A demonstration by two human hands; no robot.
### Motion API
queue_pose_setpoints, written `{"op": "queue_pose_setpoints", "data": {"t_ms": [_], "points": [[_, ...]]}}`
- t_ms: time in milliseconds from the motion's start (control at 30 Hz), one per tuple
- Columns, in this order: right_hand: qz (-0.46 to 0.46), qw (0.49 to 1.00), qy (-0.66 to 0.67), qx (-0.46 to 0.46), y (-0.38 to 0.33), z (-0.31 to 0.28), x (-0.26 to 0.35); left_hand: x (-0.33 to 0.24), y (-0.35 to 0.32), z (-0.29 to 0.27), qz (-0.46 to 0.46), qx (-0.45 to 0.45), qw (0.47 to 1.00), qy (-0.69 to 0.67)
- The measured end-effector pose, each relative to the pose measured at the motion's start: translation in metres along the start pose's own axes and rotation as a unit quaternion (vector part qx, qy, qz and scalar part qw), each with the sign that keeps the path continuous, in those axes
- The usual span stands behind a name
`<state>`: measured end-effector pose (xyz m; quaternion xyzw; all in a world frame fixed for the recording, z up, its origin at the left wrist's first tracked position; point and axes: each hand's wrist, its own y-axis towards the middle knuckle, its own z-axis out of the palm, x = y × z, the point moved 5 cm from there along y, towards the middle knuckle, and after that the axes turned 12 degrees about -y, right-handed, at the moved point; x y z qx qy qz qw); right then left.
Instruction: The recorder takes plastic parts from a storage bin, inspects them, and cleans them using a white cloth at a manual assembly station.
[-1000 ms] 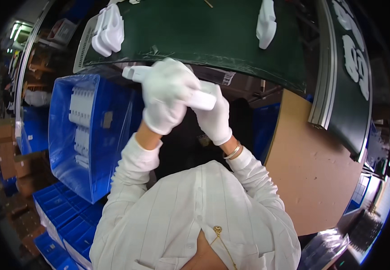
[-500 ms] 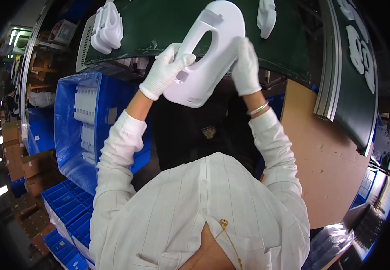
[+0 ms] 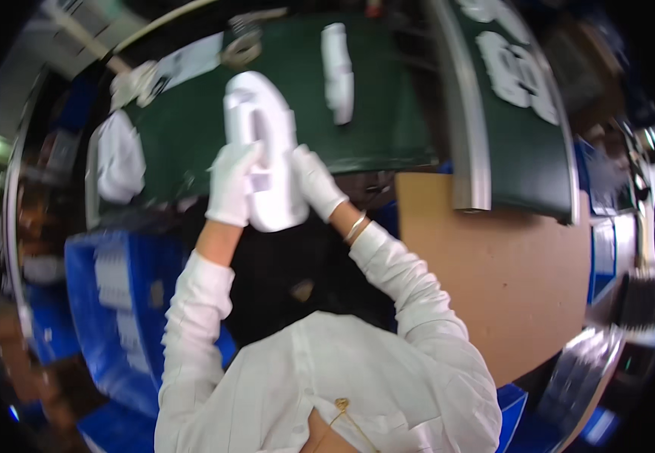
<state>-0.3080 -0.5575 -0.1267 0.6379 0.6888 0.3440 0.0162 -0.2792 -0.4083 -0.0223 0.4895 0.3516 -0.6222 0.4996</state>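
Observation:
A long, oval white plastic housing (image 3: 277, 209) with an elongated opening is held up in front of me, near the edge of the green work table (image 3: 184, 143). My left hand (image 3: 231, 183), in a white glove, is closed around its left side by the opening. Along the right edge lies my gloved right hand (image 3: 316, 183), gripping the housing; its fingertips are slightly blurred. On the table, a similar white piece (image 3: 120, 160) sits at the left, and another narrow white piece (image 3: 337, 73) lies farther to the right.
A tape roll (image 3: 242, 50) and a paper sheet (image 3: 194, 60) lie at the table's far side. To the right runs a metal-edged conveyor (image 3: 505, 162) carrying white parts, with a tan board (image 3: 493, 279) below. A blue bin (image 3: 86, 302) holding white parts stands at the left.
My view has shifted, showing more of the table's far side. The housing is turned more upright and farther left in view, and my right hand now sits lower along its edge.

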Motion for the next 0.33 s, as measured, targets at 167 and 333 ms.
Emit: {"op": "queue_pose_setpoints", "data": {"t_ms": [167, 333], "points": [[0.337, 0.816, 0.447, 0.147, -0.024, -0.078, -0.024, 0.018, 0.092, 0.013, -0.071, -0.014, 0.997, 0.01], [0.37, 0.807, 0.454, 0.079, -0.017, -0.145, -0.113, 0.076, 0.169, 0.046, -0.11, 0.002, 0.994, 0.008]]}}
